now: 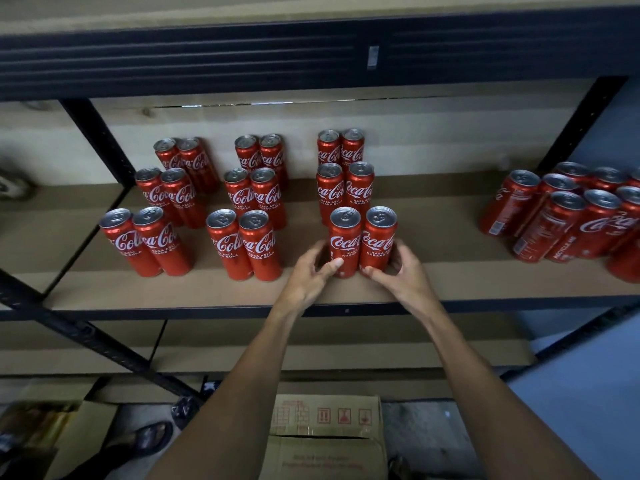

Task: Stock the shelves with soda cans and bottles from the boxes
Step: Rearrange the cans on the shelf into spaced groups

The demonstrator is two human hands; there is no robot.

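Note:
Two tall red cola cans stand upright side by side at the front of the brown shelf board [450, 278]. My left hand [308, 271] grips the left can [344, 237], thumb on its front. My right hand [401, 271] grips the right can [377, 237] from the right side. Behind them stand two more pairs in the same column [344, 188]. To the left, two further columns of paired cans [249, 209] [159, 216] fill the shelf.
A loose cluster of red cans [568, 216] stands at the shelf's right end. A dark metal beam [242, 57] of the shelf above runs overhead. Below, a lower shelf [311, 348], a cardboard box [329, 434] on the floor, another box [52, 424] at left, and a sandalled foot [149, 438].

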